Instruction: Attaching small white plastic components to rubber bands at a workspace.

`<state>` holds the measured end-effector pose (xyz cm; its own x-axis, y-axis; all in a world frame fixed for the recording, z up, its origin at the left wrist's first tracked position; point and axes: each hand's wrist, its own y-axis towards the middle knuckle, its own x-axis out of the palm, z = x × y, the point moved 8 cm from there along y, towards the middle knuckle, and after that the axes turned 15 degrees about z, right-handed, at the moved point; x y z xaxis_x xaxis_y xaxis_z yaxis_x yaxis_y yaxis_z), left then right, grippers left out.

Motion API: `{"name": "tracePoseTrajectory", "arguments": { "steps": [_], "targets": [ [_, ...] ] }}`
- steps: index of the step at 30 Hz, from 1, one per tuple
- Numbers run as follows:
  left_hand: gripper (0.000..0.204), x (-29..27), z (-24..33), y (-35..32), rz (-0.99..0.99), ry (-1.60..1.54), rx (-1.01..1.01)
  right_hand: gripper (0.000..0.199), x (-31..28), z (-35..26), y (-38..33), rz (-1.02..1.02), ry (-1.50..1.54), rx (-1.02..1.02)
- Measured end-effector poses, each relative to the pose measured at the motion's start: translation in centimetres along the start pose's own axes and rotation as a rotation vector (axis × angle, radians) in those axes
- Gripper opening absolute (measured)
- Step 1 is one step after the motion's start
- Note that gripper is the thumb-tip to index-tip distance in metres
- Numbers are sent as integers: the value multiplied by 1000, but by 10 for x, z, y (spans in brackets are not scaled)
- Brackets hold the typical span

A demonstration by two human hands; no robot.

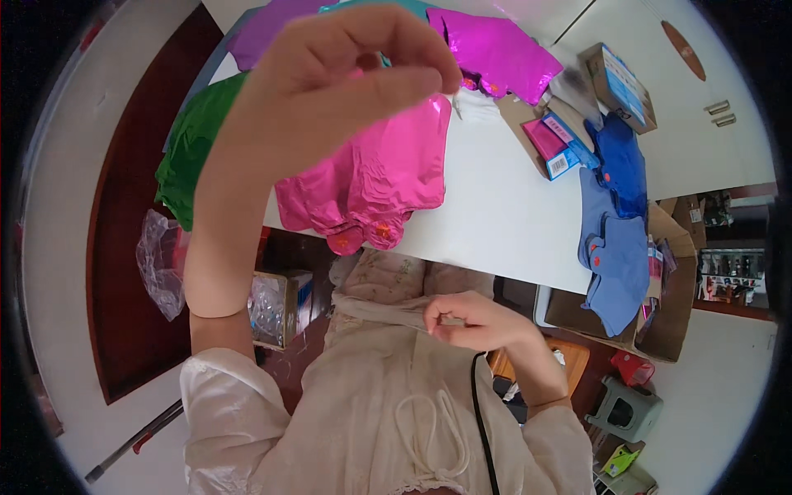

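My left hand [330,103] is raised high over the table, its thumb and fingers pinched together. What the fingertips hold, if anything, is too small to make out. Beneath it, a shiny pink foil piece [400,165] lies on the white table [511,206], its scalloped end with orange-red marks over the near edge. Down at my lap, my right hand [478,320] is curled with thumb and fingertips pressed together, close to the cream cloth of my clothes. Anything between those fingers is hidden or too fine to see.
Green foil [194,136] hangs at the table's left; magenta foil [499,54] lies at the back. At the right are blue foil [620,161], grey-blue pieces [623,268], small packets [553,140] and a large cardboard box [681,309]. A grey stool [627,408] stands lower right.
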<state>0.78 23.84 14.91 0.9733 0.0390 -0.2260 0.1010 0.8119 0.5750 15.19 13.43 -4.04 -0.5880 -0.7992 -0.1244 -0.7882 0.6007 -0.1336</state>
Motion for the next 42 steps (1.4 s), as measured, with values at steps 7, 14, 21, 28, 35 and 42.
{"name": "tracePoseTrajectory", "arguments": {
  "steps": [7,14,21,28,35,42],
  "targets": [
    [16,53,-18,-10,-423,46,-114,8,-85,-133,14,374,-58,-314],
    [12,58,-6,19,-396,-404,-254,4,-156,-194,45,763,23,-488],
    [13,25,-17,76,-2,-446,-19,20,-163,-172,101,683,552,-384],
    [16,4,-61,84,14,-1090,-355,31,-128,-176,116,192,548,-320],
    [17,-46,-42,92,665,-568,-77,21,-171,-169,114,498,330,-317],
    [22,-20,-22,88,169,353,358,15,-203,-184,76,710,424,-538]
  ]
}}
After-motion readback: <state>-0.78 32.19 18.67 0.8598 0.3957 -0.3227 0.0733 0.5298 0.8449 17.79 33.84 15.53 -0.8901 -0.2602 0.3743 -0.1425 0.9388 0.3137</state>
